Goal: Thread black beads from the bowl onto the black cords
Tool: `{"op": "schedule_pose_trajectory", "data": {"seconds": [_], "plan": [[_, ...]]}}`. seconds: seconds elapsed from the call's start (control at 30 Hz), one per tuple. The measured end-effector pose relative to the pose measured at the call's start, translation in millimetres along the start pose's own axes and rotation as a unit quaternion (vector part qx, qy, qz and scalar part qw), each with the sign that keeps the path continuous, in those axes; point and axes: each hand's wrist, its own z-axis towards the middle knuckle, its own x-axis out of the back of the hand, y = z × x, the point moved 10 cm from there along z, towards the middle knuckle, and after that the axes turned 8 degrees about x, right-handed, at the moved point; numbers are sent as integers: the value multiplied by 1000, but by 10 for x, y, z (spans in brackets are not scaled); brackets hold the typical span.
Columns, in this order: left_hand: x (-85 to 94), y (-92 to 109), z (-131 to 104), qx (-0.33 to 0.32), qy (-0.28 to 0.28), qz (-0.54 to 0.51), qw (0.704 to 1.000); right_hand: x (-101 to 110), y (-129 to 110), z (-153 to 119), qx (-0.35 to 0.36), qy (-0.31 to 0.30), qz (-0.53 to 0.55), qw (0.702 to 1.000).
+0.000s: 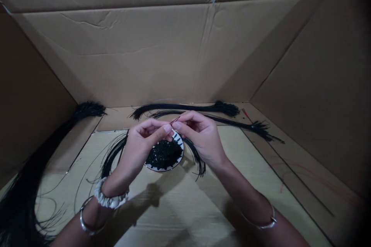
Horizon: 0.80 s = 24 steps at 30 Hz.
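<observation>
My left hand (pixel 147 139) and my right hand (pixel 199 133) meet above a bowl, thumbs and fingers pinched together. Between the fingertips is a thin dark strand (pixel 175 120), most of it hidden by the fingers. The bowl (pixel 181 149), white with dark blue marks around its rim, stands just below and behind the hands. Small shiny black pieces (pixel 164 154) fill it, too small to name surely. A bundle of black strands curves behind the bowl; its left part (pixel 111 158) and its right end (pixel 197 158) show on either side.
A thick bundle of black strands (pixel 37 166) runs along the left side. Two thinner ones, a back bundle (pixel 185 107) and a right bundle (pixel 246 126), lie near the rear wall. A small red item (pixel 245 114) lies beside them. Cardboard walls (pixel 150 54) enclose the back and sides.
</observation>
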Motion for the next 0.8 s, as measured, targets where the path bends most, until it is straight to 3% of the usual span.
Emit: {"op": "schedule_pose_trajectory", "data": {"seconds": [0.2, 0.43, 0.8], "plan": [[-16, -4, 8, 2, -2, -31, 1000, -32, 7, -66, -4, 28, 27, 999], [64, 92, -16, -20, 35, 11, 999, -21, -38, -89, -2, 33, -10, 999], [50, 143, -29, -18, 48, 39, 998, 67, -97, -49, 22, 42, -14, 999]]}}
